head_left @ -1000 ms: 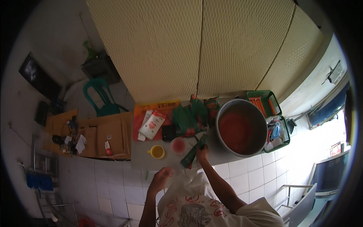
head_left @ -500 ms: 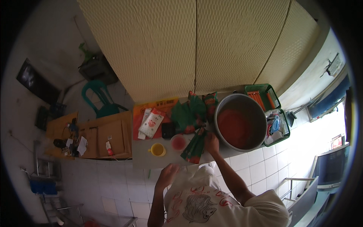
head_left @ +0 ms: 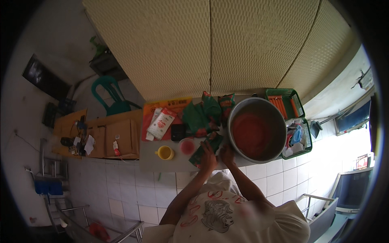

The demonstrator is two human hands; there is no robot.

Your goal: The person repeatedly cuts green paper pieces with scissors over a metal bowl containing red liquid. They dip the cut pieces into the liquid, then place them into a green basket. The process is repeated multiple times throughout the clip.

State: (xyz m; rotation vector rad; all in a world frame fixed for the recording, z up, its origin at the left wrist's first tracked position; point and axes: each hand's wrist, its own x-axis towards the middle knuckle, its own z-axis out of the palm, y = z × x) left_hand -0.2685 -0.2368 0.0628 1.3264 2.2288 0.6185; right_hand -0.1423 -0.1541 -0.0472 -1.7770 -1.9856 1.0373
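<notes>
On the grey table lies a flat green and red packet (head_left: 196, 158), partly covered by my left hand (head_left: 208, 157). The fingers of that hand are stretched out over the packet. My right hand (head_left: 227, 155) is closed beside the packet's right end, next to the big metal pot (head_left: 284, 135); what its fingers hold, if anything, is hidden. Reddish liquid (head_left: 252, 133) fills the lower part of the pot. Left of the packet stand a cup of pink liquid (head_left: 187, 146) and a yellow mug (head_left: 165, 152).
Several filled green pouches (head_left: 211, 109) stand at the back. A black box (head_left: 178, 132) and a white-and-red packet (head_left: 162, 123) lie to the left. Two green baskets (head_left: 302, 106) on the right hold orange sticks and mixed items. Beyond the left table stands a green chair (head_left: 106, 87).
My left hand has come up from near my body at the table's front edge onto the packet. My right hand stays beside the pot. The view has shifted slightly.
</notes>
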